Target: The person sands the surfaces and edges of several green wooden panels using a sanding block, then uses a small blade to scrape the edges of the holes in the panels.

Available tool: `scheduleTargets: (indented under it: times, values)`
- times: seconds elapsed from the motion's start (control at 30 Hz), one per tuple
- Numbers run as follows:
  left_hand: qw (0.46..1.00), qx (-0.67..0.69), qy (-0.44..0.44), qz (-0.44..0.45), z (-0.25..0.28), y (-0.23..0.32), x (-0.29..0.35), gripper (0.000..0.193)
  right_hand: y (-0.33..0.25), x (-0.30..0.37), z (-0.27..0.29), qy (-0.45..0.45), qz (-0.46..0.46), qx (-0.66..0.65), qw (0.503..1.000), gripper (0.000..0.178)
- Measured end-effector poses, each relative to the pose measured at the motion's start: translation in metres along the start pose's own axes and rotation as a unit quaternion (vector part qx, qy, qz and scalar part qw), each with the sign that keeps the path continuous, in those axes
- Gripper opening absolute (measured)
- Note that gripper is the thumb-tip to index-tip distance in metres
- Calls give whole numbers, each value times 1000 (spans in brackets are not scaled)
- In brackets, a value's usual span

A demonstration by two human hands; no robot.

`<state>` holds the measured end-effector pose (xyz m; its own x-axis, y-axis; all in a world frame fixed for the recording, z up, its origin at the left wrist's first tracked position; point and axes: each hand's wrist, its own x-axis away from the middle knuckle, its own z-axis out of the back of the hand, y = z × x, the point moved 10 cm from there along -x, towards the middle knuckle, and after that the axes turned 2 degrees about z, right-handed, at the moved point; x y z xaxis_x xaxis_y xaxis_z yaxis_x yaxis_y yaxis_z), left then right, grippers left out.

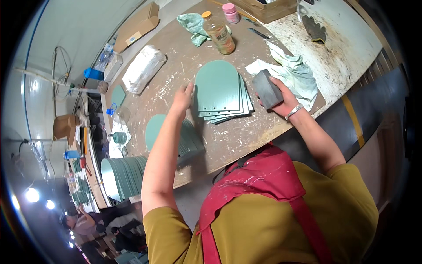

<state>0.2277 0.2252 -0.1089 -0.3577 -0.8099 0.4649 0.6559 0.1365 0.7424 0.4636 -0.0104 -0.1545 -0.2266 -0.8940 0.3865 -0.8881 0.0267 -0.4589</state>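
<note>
A small fanned stack of green panels [217, 88], each with a rounded top and small holes along its straight edge, lies flat in front of me. My left hand [182, 99] is at the stack's left edge, fingers stretched out and holding nothing; whether it touches the edge I cannot tell. Right of the stack, my right hand [285, 100] grips a dark grey rectangular block [266, 90], clear of the panels. Partly behind my left forearm, more green panels [156, 127] stand in a leaning row. A larger row of them [123, 176] stands farther left.
A pale crumpled cloth [294, 72] lies beyond the block. Farther back are a bottle with an orange cap [218, 34], a pink jar [231, 14] and a dark glove [314, 28]. A white wrapped bundle [144, 69] rests at the left, near a cardboard box [136, 28].
</note>
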Motion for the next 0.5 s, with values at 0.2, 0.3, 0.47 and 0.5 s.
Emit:
scheduleTargets:
  times: [0.2,0.3,0.47,0.5]
  values:
    - [982,95,-85,136,-50,-24,47,71,11,-34,1,-24,-41,2,999,49]
    - [987,79,-51,130,-61,-17,61,69,6,-46,0,0,-55,4,998,47]
    - [961,226,-63,146,-83,-16,71,59,-28,-54,-9,-13,-65,4,998,40]
    - [951,269,-61,139,-84,-20,74,56,-32,-53,-10,-4,-67,18,998,40]
